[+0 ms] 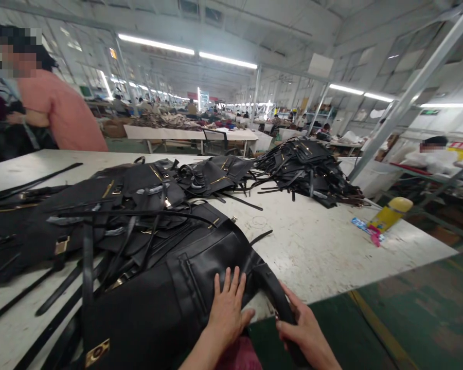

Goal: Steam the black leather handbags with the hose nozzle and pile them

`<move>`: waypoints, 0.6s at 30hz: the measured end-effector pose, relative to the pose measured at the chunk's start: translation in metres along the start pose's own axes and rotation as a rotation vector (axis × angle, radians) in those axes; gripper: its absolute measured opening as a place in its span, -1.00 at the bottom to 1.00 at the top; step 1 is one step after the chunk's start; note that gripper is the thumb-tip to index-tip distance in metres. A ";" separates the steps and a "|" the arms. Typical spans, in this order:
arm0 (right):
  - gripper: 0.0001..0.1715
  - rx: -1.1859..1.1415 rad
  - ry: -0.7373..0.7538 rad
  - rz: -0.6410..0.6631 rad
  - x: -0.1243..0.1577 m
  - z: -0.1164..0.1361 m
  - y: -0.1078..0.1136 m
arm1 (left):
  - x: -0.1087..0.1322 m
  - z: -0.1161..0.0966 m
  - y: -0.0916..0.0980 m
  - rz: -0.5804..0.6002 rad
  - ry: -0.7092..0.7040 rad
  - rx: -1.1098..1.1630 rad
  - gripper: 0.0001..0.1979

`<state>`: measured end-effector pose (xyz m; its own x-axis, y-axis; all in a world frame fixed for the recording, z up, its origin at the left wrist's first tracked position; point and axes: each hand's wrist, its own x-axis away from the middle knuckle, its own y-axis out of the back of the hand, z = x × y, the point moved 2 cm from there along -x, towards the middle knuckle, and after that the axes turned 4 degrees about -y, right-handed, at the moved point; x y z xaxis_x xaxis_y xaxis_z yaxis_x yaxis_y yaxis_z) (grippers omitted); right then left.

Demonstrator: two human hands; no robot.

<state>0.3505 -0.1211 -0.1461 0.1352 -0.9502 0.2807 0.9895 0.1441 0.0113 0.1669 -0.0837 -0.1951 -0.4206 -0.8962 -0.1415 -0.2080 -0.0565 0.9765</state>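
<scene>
A black leather bag (146, 303) with a gold clasp lies at the near edge of the white table. On its surface rests my left hand (229, 303), palm down with the fingers spread. My right hand (303, 326) is closed around a thick black strap (274, 288), which curves off the bag's right end past the table edge. Where the strap runs on below my right hand, its far end leaves the frame.
More black bags (139, 190) with loose straps spread over the table (293, 241). A tall heap of them (304, 169) stands at the back. A yellow bottle (391, 213) is near the right edge. A person in a pink shirt (61, 103) is at the left.
</scene>
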 end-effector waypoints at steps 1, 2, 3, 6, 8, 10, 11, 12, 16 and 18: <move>-0.01 0.021 0.008 -0.004 -0.006 0.002 -0.001 | 0.001 0.000 0.000 0.005 0.001 -0.002 -0.22; -0.01 0.049 0.015 -0.004 -0.013 0.005 -0.003 | 0.002 0.000 0.000 0.013 -0.001 -0.007 -0.22; -0.02 0.077 0.022 -0.001 -0.020 0.008 -0.005 | 0.003 0.000 -0.001 0.018 -0.004 -0.015 -0.21; -0.06 0.127 0.076 0.013 -0.039 0.026 -0.015 | 0.013 0.003 -0.010 0.015 -0.050 -0.063 -0.17; -0.07 0.128 0.124 0.038 -0.044 0.041 -0.025 | 0.022 0.005 -0.019 -0.018 -0.132 -0.133 -0.24; -0.07 0.120 0.139 0.087 -0.045 0.053 -0.036 | 0.031 0.007 -0.029 -0.093 -0.226 -0.244 -0.39; -0.07 0.115 0.134 0.116 -0.046 0.057 -0.041 | 0.035 0.007 -0.033 -0.146 -0.261 -0.303 -0.45; -0.07 0.110 0.122 0.145 -0.047 0.059 -0.045 | 0.037 0.006 -0.036 -0.203 -0.279 -0.353 -0.49; -0.05 0.108 0.054 0.239 -0.062 0.049 -0.051 | 0.039 -0.005 -0.040 -0.301 -0.279 -0.419 -0.57; -0.08 0.178 0.028 0.227 -0.072 0.040 -0.053 | 0.045 -0.010 -0.039 -0.183 -0.270 -0.378 -0.62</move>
<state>0.2859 -0.0493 -0.1287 0.3560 -0.8950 0.2687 0.9095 0.3978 0.1202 0.1647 -0.1260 -0.2376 -0.6314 -0.7132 -0.3044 0.0139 -0.4030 0.9151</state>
